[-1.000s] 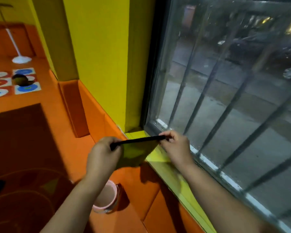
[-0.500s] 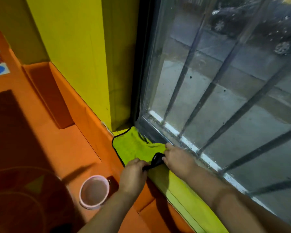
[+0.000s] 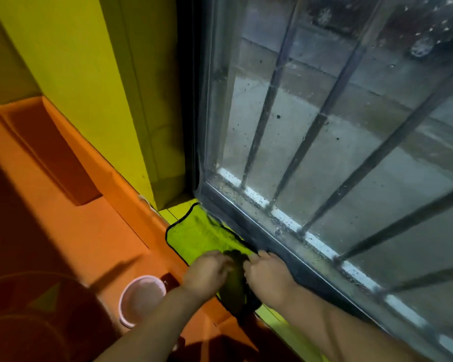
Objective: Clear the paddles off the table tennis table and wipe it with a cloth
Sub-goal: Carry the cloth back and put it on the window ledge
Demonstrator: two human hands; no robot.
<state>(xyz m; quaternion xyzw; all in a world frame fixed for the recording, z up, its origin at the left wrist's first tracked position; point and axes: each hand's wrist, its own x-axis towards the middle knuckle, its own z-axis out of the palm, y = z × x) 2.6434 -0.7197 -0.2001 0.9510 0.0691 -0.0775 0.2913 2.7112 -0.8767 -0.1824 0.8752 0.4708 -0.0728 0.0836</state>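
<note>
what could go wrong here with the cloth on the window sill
1. The cloth lies against the grimy window frame, so it may pick up dirt and smear it when wiping.
2. Its bunched end, held by the left hand and right hand, hangs off the sill near the pink container; let go, it could slide down.

Yellow-green sill [image 3: 277,321]: green cloth [image 3: 194,232] spread at corner. Orange floor [image 3: 102,231]: pink bucket [image 3: 141,299].
</note>
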